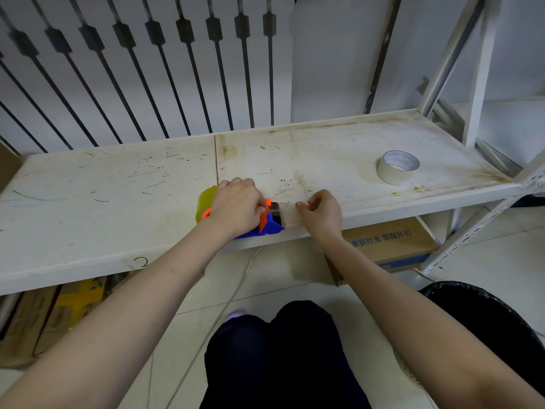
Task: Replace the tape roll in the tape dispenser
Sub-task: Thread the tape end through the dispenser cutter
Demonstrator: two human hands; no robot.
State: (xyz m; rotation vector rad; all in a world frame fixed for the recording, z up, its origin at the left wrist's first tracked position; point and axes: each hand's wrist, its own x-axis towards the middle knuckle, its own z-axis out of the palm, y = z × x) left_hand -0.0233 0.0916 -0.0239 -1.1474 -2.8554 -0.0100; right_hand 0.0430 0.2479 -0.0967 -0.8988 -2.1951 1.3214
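I see a scratched white shelf (118, 184) carrying everything, with a cardboard box (392, 246) on the floor beneath its right end. The tape dispenser (267, 227), blue with orange parts, sits at the shelf's front edge near the middle, its long axis running along that edge and its cutter end pointing right. A yellowish tape roll (205, 202) is already seated in it, so I judge the swap largely done, with threading the tape end left. A white roll (396, 166) lies flat towards the back right corner, well apart. My left hand (236, 206) is clamped over the dispenser; my right hand (321, 212) has its fingers pinched, apparently on a clear tape end.
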